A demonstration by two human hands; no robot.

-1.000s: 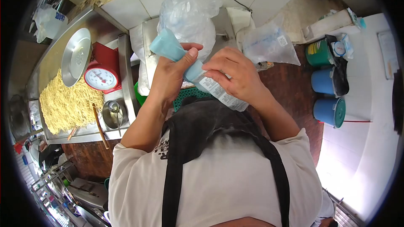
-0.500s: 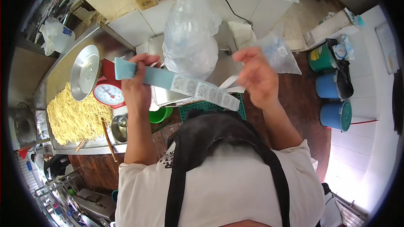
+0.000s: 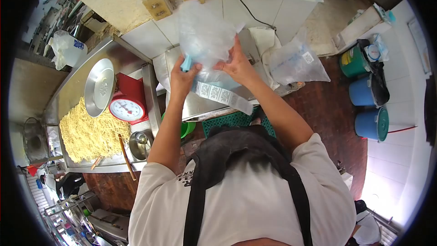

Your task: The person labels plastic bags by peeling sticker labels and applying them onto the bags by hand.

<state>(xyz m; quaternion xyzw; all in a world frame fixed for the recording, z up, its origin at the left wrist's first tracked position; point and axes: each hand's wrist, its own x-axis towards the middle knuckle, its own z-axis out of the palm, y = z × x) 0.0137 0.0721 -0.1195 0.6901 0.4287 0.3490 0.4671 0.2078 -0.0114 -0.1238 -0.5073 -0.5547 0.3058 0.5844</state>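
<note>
Label strip (image 3: pixel 221 94), light blue with white labels in small black print, is near the middle of the view. The person's left hand (image 3: pixel 183 76) has its thumb and fingers closed on the blue end, and the other end hangs free toward five o'clock. It hangs over the steel table (image 3: pixel 195 107).

Take the whole view as a clock, with twelve o'clock straight away from the person's tummy. At twelve is a big clear bag (image 3: pixel 205 32), puffy and crinkly. The left hand is at one side of it. The right hand (image 3: pixel 236 66) is on the other side, its bent fingers touching the plastic. I cannot tell if they are pinching it.

At two o'clock, another see-through bag (image 3: pixel 293 66) lies near the table's edge. Farther off, between two and three, is a green bucket (image 3: pixel 353 63), and at three are two blue buckets (image 3: pixel 371 125).

At nine o'clock stands a red scale (image 3: pixel 132 91) with a round white dial. Next to it is a round metal pan (image 3: pixel 100 86). A big pile of yellow noodles (image 3: pixel 93 132) lies just past them. At eight are a metal bowl (image 3: pixel 136 148) with a ladle (image 3: pixel 142 137) and a wooden stick (image 3: pixel 126 157). Two yellow boxes (image 3: pixel 157 5) are on the wall near eleven.
</note>
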